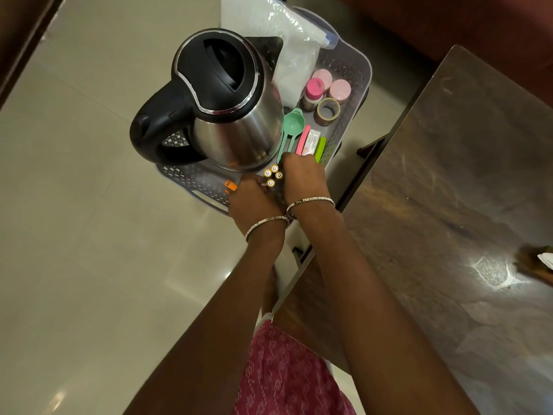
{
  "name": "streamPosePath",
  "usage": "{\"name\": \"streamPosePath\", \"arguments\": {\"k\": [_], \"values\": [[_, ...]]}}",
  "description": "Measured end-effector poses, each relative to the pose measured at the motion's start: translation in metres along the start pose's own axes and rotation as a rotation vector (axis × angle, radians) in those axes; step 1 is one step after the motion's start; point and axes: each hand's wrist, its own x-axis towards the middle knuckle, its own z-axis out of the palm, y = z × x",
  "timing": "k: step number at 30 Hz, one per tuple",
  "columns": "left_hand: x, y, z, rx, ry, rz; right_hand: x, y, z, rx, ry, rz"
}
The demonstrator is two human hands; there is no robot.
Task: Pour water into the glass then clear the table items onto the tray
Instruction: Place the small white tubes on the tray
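A grey perforated tray (351,82) sits low beside the dark wooden table (449,190). On it stand a steel kettle (230,100) with a black lid and handle, a green measuring spoon (291,122), pink and green clips (314,143) and a small sachet. Several upright batteries (273,174) stand bunched at the tray's near edge. My left hand (254,202) and my right hand (302,178) close around the batteries from both sides. An orange item (230,185) peeks out left of my left hand. No glass is visible.
Pink-lidded jars (329,85), a roll of tape (328,110) and a clear plastic bag (287,49) fill the tray's far side. Pale tiled floor (89,205) lies to the left. A white scrap (546,260) lies at the table's right edge.
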Motion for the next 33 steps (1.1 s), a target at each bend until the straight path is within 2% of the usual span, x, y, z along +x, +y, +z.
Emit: {"name": "streamPosePath", "arguments": {"k": [8, 33], "values": [[0.008, 0.003, 0.002, 0.069, -0.053, 0.004, 0.008, -0.001, 0.0, 0.035, 0.0, 0.033], [0.011, 0.007, 0.008, 0.057, -0.021, 0.009, 0.015, 0.0, 0.0, 0.066, 0.033, 0.052]]}}
